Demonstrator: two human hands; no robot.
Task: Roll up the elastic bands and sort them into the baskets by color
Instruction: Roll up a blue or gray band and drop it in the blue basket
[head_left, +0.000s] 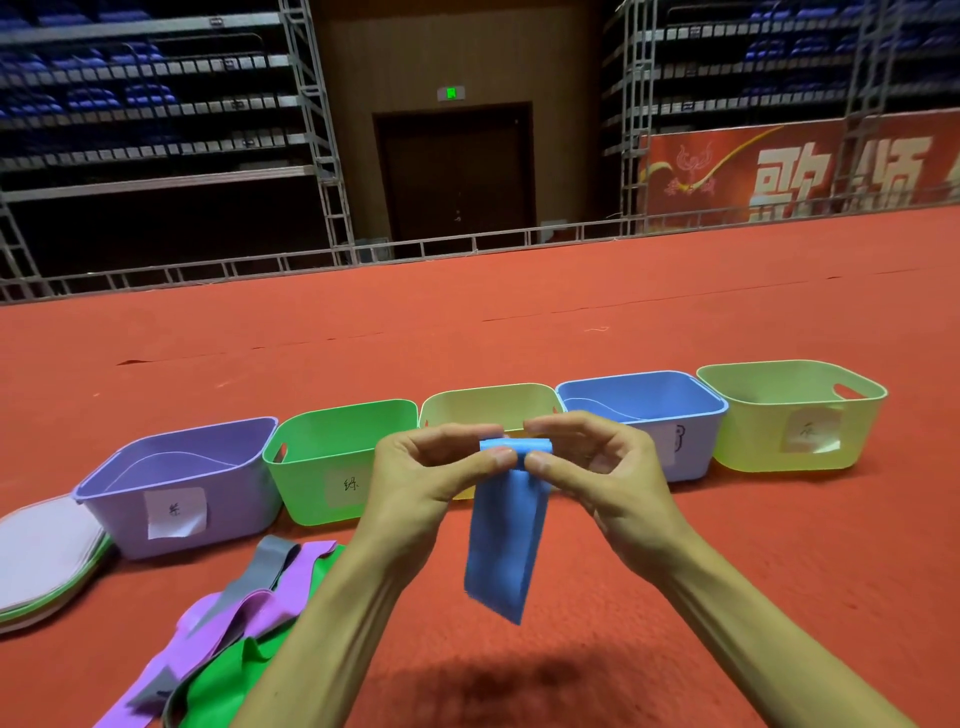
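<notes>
Red carpet floor (675, 597) of a large hall carries a row of baskets. Above it, the left hand (431, 467) and the right hand (597, 462) hold the blue band (504, 545) in the air. Each grip is closed as a thumb-and-finger pinch on the small roll at its top, and the rest hangs free. To roll well, I think both sides must turn together, edges aligned and each turn tight. The blue basket (644, 395) stands just behind the right hand.

Bare left hand (422, 478), bare right hand (613, 467), bare forearms (332, 623), short-nailed fingers (500, 457)
</notes>
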